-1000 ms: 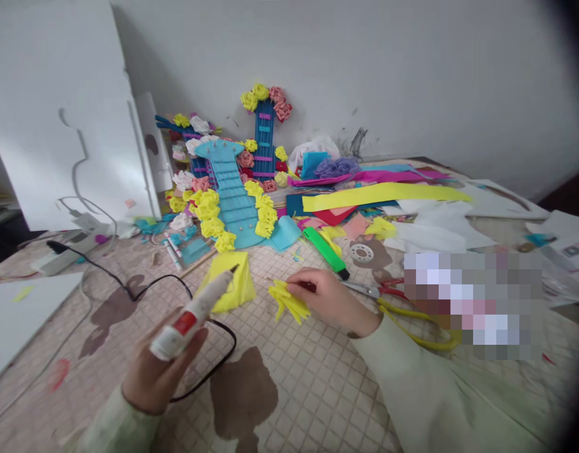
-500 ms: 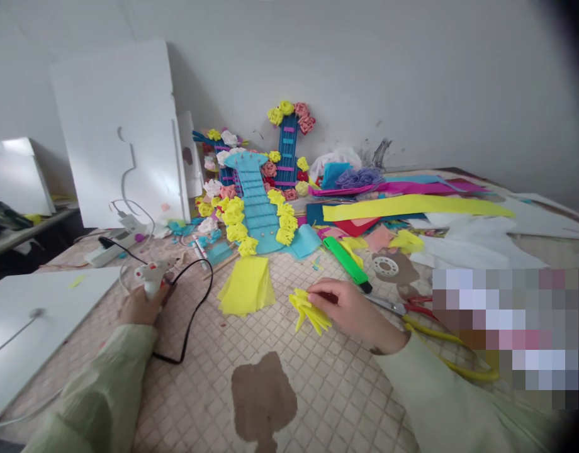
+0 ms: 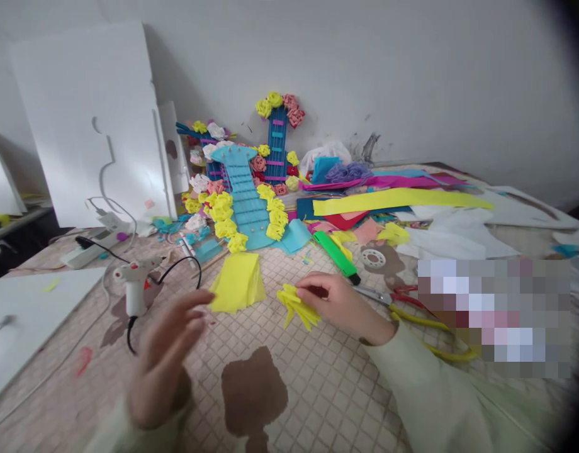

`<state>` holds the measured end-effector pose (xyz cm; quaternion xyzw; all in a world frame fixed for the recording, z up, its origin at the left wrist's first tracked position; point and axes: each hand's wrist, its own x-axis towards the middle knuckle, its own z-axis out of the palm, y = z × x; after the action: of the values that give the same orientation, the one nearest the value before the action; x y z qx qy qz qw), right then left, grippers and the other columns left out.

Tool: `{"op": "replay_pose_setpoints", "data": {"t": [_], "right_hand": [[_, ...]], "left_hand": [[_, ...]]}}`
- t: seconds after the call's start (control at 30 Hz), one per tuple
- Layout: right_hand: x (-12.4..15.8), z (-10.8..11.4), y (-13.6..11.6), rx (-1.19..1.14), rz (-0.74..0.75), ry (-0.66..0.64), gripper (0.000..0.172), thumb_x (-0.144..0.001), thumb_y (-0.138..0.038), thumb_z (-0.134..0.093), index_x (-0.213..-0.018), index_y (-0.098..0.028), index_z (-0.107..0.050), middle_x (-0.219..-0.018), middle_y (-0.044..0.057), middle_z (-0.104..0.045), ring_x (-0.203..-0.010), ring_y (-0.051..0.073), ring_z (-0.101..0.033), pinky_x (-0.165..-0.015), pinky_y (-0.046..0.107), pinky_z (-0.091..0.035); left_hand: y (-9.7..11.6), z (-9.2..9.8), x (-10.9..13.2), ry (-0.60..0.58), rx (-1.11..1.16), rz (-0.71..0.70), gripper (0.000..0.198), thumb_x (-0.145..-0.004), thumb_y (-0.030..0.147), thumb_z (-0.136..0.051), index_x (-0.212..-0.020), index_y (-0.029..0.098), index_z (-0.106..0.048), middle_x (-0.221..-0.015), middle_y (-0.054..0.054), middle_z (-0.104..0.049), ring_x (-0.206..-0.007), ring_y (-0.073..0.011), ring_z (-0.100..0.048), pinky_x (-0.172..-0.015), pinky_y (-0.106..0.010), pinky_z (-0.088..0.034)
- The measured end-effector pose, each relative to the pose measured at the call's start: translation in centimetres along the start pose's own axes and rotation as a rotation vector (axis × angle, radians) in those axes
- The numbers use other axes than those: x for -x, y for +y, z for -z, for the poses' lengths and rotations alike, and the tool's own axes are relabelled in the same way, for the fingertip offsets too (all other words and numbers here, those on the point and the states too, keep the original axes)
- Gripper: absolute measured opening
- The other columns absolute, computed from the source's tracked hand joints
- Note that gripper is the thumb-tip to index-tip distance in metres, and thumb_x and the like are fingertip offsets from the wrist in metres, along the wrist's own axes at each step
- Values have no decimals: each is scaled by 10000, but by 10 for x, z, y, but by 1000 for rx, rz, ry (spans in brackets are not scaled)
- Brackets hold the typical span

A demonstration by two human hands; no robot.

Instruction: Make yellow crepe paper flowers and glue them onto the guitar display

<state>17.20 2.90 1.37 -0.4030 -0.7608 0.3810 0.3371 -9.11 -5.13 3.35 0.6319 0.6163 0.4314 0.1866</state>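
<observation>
Between the thumb and fingers of my right hand (image 3: 339, 302) is a folded yellow crepe paper flower (image 3: 294, 307), its strips fanning downward just above the table. My left hand (image 3: 169, 352), blurred by motion, is raised over the table with fingers apart and nothing in it. To its left a white hot glue gun (image 3: 135, 289) stands on the table, its black cord curling behind. A stack of yellow paper pieces (image 3: 237, 282) lies between my hands, farther back. Behind it leans a light blue guitar-shaped craft (image 3: 247, 195) edged with yellow paper flowers (image 3: 223, 214).
A green utility knife (image 3: 335, 255), a white tape reel (image 3: 373, 258) and scissors (image 3: 412, 302) with red and yellow handles lie at right. Paper strips (image 3: 398, 201) pile up behind them. White boards (image 3: 91, 126) lean at the back left near a power strip (image 3: 89, 248).
My left hand has let go of the glue gun, which now stands on the table, and has moved right and toward me. My right hand still holds the yellow paper flower.
</observation>
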Motion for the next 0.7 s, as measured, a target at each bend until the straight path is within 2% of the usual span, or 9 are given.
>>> {"op": "replay_pose_setpoints", "data": {"t": [0.1,0.17,0.23,0.33,0.43,0.7], "right_hand": [[-1,1,-1,-50,14,-15,149,-795,-217,-519,-827,-166,-655,-859,41,-668,-770,141,-596,-666,253,-468],[-2,3,0,-88,18,-25,147,-789,-223,-531,-829,-159,-657,-857,44,-665,-763,139,-596,-660,248,-469],[-3,5,2,-120,17,-28,147,-783,-227,-541,-821,-152,-661,-854,47,-659,-765,139,-594,-658,245,-467],[-3,9,1,-139,10,-30,147,-778,-229,-552,-814,-149,-671,-833,45,-648,-755,139,-584,-641,242,-456],[-3,10,0,-135,3,-33,139,-779,-227,-557,-783,-158,-679,-790,36,-635,-737,134,-569,-628,242,-440],[-5,4,5,-129,-3,-25,146,-786,-227,-550,-803,-191,-690,-778,23,-614,-714,128,-553,-586,241,-424]], "left_hand": [[27,-64,-12,-229,225,97,433,-724,368,-571,-1102,169,-502,-1154,-111,-558,-1057,-240,-523,-813,-352,-475],[33,-91,-26,-348,359,145,429,-672,347,-622,-1037,144,-525,-1053,-116,-587,-962,-225,-562,-762,-345,-486],[33,-106,-38,-418,479,167,325,-647,321,-644,-892,129,-549,-847,-70,-607,-792,-178,-587,-673,-303,-492],[29,-116,-45,-424,559,165,247,-634,305,-656,-748,139,-514,-661,8,-543,-622,-109,-540,-571,-237,-464],[26,-120,-43,-409,577,162,252,-646,296,-655,-763,145,-491,-657,25,-519,-588,-86,-506,-531,-206,-435],[15,-125,-36,-379,647,124,198,-675,243,-654,-765,143,-509,-701,7,-531,-641,-95,-528,-580,-211,-453]]}}
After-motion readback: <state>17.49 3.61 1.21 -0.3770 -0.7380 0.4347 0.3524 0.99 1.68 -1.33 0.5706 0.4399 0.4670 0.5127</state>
